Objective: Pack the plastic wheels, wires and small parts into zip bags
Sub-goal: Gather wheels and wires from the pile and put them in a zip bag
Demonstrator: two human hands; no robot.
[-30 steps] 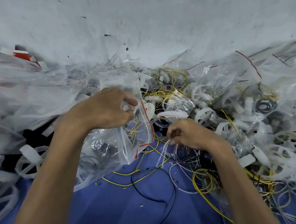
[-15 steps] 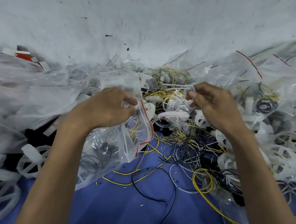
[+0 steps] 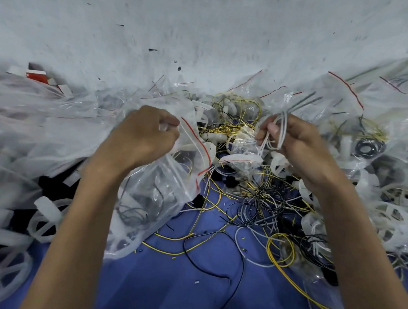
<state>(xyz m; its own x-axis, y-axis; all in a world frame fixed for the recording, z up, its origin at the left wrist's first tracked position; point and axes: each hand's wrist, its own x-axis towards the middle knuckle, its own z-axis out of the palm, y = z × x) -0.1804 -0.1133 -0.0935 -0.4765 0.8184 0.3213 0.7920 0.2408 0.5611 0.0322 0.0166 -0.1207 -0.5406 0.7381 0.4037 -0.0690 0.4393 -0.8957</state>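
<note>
My left hand (image 3: pixel 144 137) grips the mouth of a clear zip bag (image 3: pixel 158 194) with a red seal line; grey wires and small parts lie inside it. To its right, my right hand (image 3: pixel 291 140) pinches a bundle of white wires (image 3: pixel 276 132), lifted above the pile and level with the bag's mouth. Loose yellow, black and white wires (image 3: pixel 257 204) lie tangled on the blue surface (image 3: pixel 191 283) between my arms. White plastic wheels (image 3: pixel 396 211) are heaped at the right.
More white wheels (image 3: pixel 46 219) and clear bags (image 3: pixel 35 112) pile up at the left. Other zip bags (image 3: pixel 343 97) with red seals lie at the back right. A grey wall (image 3: pixel 204 31) stands close behind. A red-and-white object (image 3: pixel 37 76) sits at the far left.
My right hand went from the wires near the blue surface up to the back pile, then came back toward the bag holding white wires. My left hand kept its hold on the bag.
</note>
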